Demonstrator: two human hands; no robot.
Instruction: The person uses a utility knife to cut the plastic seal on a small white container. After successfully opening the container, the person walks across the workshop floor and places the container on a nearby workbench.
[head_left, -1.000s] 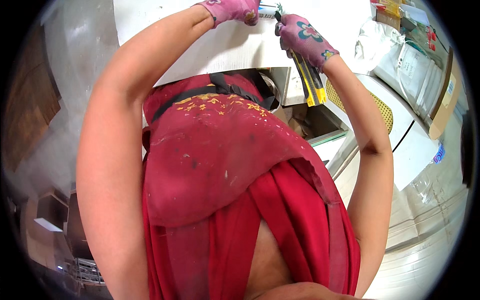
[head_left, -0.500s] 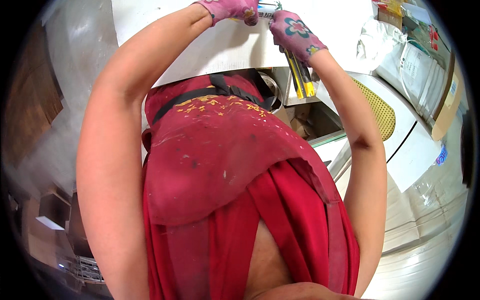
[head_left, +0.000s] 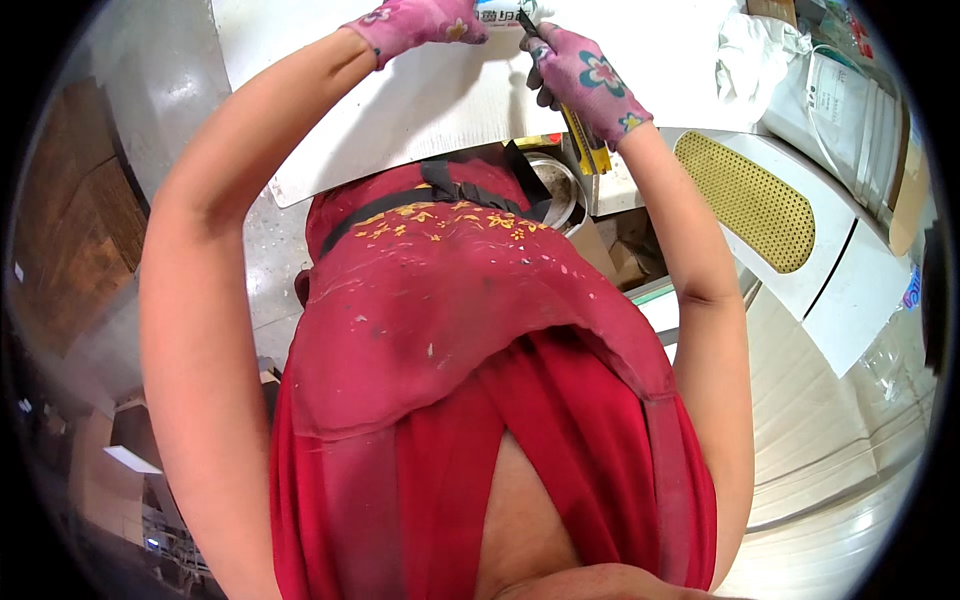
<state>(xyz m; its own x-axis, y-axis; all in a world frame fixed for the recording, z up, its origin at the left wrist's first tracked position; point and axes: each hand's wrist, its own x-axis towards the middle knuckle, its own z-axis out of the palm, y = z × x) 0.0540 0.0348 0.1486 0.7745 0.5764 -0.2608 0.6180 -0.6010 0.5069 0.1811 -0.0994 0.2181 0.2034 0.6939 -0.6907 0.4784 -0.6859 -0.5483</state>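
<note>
The right hand's (head_left: 583,78) fingers clamp a yellow-and-black utility knife (head_left: 585,143) above the counter's (head_left: 655,62) near edge, seemingly angled to face the printed packet (head_left: 503,14) beside the left hand (head_left: 418,26), whose grip I cannot tell.

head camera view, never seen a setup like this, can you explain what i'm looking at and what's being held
There is no machine here: a person works with their own hands. A wide fisheye camera on their head looks down, so straight edges bend and the red apron fills the middle.

Both hands wear pink flowered gloves. The right hand grips a yellow-and-black tool, apparently a cutter. The left hand is beside a printed package on the white surface; its grip is unclear. A crumpled white bag lies farther right.
</note>
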